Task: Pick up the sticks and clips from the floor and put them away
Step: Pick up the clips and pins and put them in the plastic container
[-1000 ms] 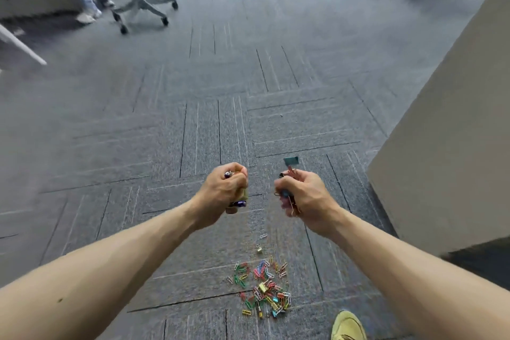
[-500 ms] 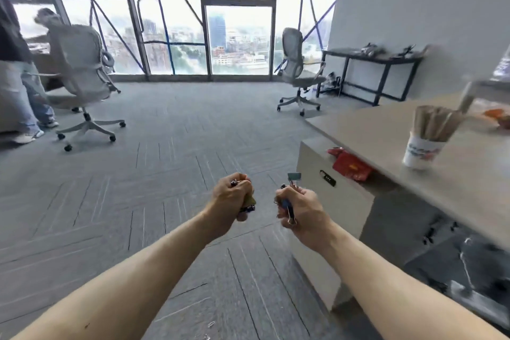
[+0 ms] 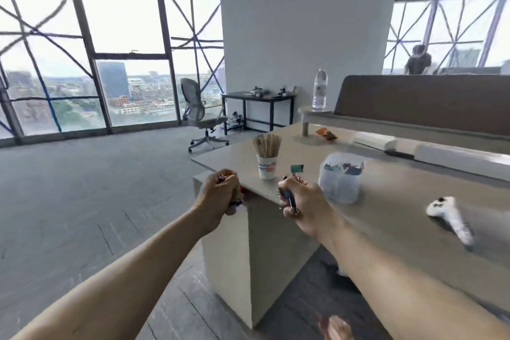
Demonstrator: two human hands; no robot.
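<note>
Both the left hand [image 3: 222,192] and right hand [image 3: 299,197] are clenched around clips [image 3: 289,196]. The carrying step looks nearly done; next, empty both fists into the clear tub [image 3: 340,183] on the desk [image 3: 386,218]

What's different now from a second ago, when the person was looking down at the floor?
The view lifted from the carpet and its pile of small clips, now out of sight, up to the desk. A paper cup of sticks and a clear tub have come into view. The same: left hand and right hand stay closed around binder clips, nothing let go.
</note>
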